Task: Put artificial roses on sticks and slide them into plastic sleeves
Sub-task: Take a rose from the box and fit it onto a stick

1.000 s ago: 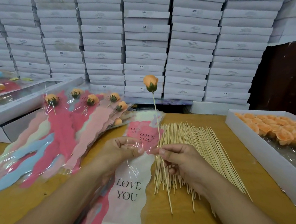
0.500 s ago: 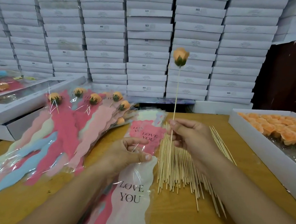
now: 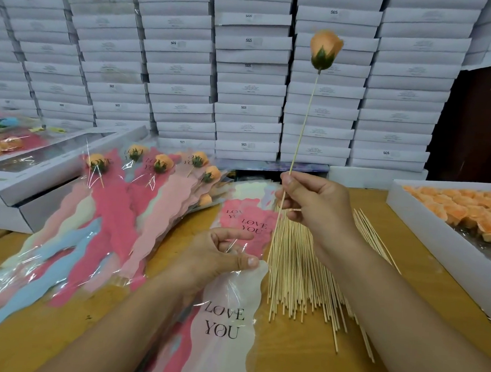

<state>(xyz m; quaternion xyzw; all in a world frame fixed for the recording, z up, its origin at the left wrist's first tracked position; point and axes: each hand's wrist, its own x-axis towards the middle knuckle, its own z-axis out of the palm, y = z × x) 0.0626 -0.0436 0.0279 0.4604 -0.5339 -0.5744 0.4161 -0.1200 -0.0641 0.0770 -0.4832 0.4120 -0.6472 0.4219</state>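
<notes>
On my feed I read "LOVE YOU" in dark letters on the pale plastic sleeve [image 3: 224,322] under my left hand [image 3: 219,259]. The same words stand on the pink sleeve [image 3: 250,226] lying beyond it, and partly, over the buds, on the filled sleeves [image 3: 150,165] fanned out to the left. Several stacked white boxes [image 3: 249,41] at the back carry a small "SGS" mark; the finer print beside it is too small to read.

Bare table [image 3: 423,271] lies open to my right between the loose sticks [image 3: 299,275] and the rose box [image 3: 437,226], while finished sleeves [image 3: 92,234] crowd my left.
</notes>
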